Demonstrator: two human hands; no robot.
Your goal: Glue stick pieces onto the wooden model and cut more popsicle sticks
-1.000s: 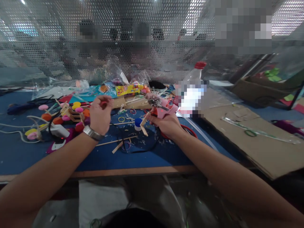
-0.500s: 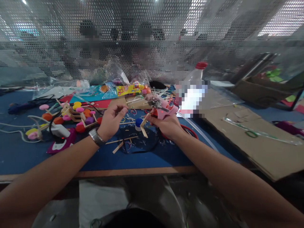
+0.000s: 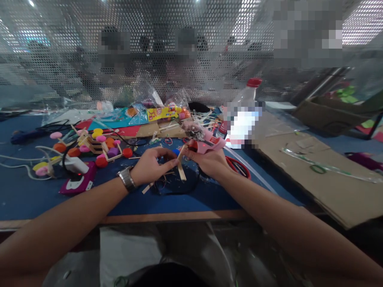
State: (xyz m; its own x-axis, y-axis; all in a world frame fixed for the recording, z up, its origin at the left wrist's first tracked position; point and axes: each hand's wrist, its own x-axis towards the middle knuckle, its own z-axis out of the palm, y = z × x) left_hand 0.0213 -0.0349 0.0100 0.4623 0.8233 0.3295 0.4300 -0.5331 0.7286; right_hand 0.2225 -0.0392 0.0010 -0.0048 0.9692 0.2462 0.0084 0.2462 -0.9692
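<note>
My right hand [image 3: 211, 161] holds a pink glue gun [image 3: 213, 143]; its nozzle end, facing left, is covered in grey, stringy glue. The thumb and finger of that same hand also pinch a small bent piece of joined wooden sticks [image 3: 181, 170], which hangs down at an angle. From the left, my left hand [image 3: 151, 165] meets this piece, its thumb and fingertips closed at the upper part of the sticks. Behind the fingers a blue cap [image 3: 176, 152] is partly hidden. Loose wooden sticks [image 3: 148, 187] and a thin black cable [image 3: 179, 193] lie below on the blue table.
Stick models with coloured foam discs [image 3: 101, 160] and a purple power strip [image 3: 78, 184] stand left. A bottle with a red cap [image 3: 253, 83] and a lit screen [image 3: 242, 127] are behind my right hand. Cardboard [image 3: 329, 191] covers the right side, with a box [image 3: 332, 115] beyond.
My left hand has moved right and closed on the stick piece. The piece has turned slightly in my right hand, while the glue gun stays nearly in place.
</note>
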